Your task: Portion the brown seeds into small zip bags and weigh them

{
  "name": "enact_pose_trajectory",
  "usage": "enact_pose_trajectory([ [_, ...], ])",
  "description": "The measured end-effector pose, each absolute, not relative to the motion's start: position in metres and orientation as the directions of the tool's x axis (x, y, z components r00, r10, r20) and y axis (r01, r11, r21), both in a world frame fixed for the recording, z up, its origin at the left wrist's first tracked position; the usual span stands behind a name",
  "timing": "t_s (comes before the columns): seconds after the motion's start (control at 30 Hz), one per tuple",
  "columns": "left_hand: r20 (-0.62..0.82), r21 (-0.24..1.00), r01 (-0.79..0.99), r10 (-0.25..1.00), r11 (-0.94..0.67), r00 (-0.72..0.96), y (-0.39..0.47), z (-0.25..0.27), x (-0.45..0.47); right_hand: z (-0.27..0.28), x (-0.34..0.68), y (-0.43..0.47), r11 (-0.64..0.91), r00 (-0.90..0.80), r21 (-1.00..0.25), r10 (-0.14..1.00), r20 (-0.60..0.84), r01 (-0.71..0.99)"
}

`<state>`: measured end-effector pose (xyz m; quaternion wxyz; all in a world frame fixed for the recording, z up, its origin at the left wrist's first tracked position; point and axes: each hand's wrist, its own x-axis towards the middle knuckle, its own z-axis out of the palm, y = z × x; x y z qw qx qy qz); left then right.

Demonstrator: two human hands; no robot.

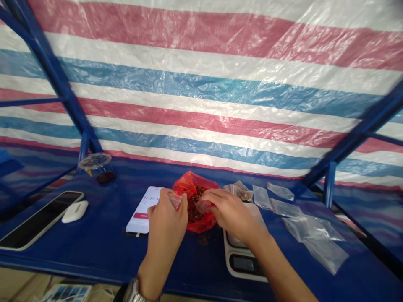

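A red plastic bag (201, 226) lies with its mouth spread, filled with small dark reddish-brown dried pieces (194, 205). At its left edge my left hand (168, 222) pinches a small clear zip bag (174, 199) with a red line along its edge. Over the right side of the red bag, my right hand (228, 209) has its fingers bent down and closed on a small clear plastic piece (203, 205); its exact kind is unclear. Beneath my right wrist sits a white kitchen scale (231, 266), partly covered by the arm.
A lit phone (141, 216) shows a timer. Farther left are a dark phone (40, 220), a white earbud case (74, 212) and a lidded clear cup (102, 170). Behind the scale lies a filled zip bag (244, 193); flat zip bags (315, 228) spread right. Blue frame bars (346, 142) flank the table.
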<state>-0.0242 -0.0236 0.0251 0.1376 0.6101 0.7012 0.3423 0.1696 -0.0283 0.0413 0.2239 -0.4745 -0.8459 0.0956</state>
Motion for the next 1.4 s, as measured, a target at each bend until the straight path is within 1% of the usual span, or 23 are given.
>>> enact_pose_trajectory([
  [0.1,0.085,0.407,0.908,0.986,0.098,-0.144,-0.034,0.026,-0.027,0.038,0.164,-0.028,0.520,-0.478,-0.279,0.854,0.206,0.808],
  [0.13,0.028,0.360,0.926,0.991,0.112,-0.131,-0.037,0.024,-0.027,0.039,0.164,-0.027,0.505,-0.472,-0.246,0.862,0.182,0.827],
  [0.17,-0.028,0.343,0.932,0.993,0.117,-0.114,-0.040,0.022,-0.026,0.039,0.163,-0.027,0.487,-0.460,-0.220,0.873,0.165,0.845],
  [0.23,-0.116,0.375,0.921,0.991,0.108,-0.069,-0.044,0.014,-0.023,0.039,0.163,-0.027,0.446,-0.426,-0.200,0.894,0.137,0.872],
  [0.27,-0.135,0.407,0.908,0.990,0.101,-0.050,-0.045,0.009,-0.021,0.039,0.163,-0.027,0.431,-0.414,-0.205,0.902,0.122,0.879],
  [0.33,-0.122,0.497,0.864,0.992,0.079,-0.020,-0.043,-0.002,-0.018,0.036,0.162,-0.027,0.414,-0.402,-0.224,0.910,0.098,0.882],
  [0.37,-0.100,0.567,0.822,0.995,0.061,-0.006,-0.042,-0.008,-0.017,0.035,0.162,-0.027,0.411,-0.401,-0.235,0.911,0.093,0.881],
  [0.43,-0.057,0.744,0.667,0.998,0.019,0.035,-0.036,-0.017,-0.016,0.031,0.161,-0.027,0.411,-0.400,-0.249,0.911,0.098,0.877],
  [0.5,-0.028,0.896,0.444,0.997,-0.007,0.073,-0.031,-0.021,-0.015,0.028,0.160,-0.026,0.414,-0.397,-0.253,0.910,0.115,0.874],
  [0.57,-0.020,0.965,0.261,0.997,0.001,0.068,-0.028,-0.020,-0.014,0.025,0.161,-0.025,0.414,-0.391,-0.265,0.910,0.134,0.871],
  [0.6,-0.027,0.978,0.207,0.998,0.016,0.052,-0.026,-0.019,-0.014,0.024,0.161,-0.024,0.411,-0.385,-0.282,0.911,0.145,0.867],
  [0.67,-0.064,0.986,0.152,0.998,0.063,0.005,-0.024,-0.016,-0.014,0.021,0.162,-0.023,0.392,-0.353,-0.337,0.920,0.172,0.856],
  [0.8,-0.177,0.984,0.023,0.983,0.178,-0.044,-0.021,-0.017,-0.013,0.016,0.166,-0.021,0.365,-0.301,-0.429,0.930,0.211,0.826],
  [0.9,-0.204,0.974,-0.106,0.979,0.202,-0.004,-0.020,-0.018,-0.009,0.015,0.171,-0.023,0.393,-0.330,-0.455,0.919,0.215,0.799],
  [1.07,-0.171,0.949,-0.256,0.983,0.183,0.068,-0.027,-0.010,-0.003,0.018,0.175,-0.024,0.456,-0.414,-0.475,0.889,0.197,0.753],
  [1.13,-0.181,0.936,-0.295,0.982,0.190,0.060,-0.030,-0.006,-0.001,0.016,0.175,-0.023,0.450,-0.412,-0.485,0.891,0.190,0.750],
  [1.27,-0.189,0.925,-0.329,0.981,0.191,0.038,-0.031,-0.002,-0.006,0.008,0.168,-0.018,0.397,-0.353,-0.517,0.917,0.186,0.758],
  [1.4,-0.197,0.917,-0.340,0.978,0.209,0.070,-0.029,-0.003,-0.018,0.005,0.157,-0.015,0.348,-0.298,-0.576,0.937,0.183,0.740],
])
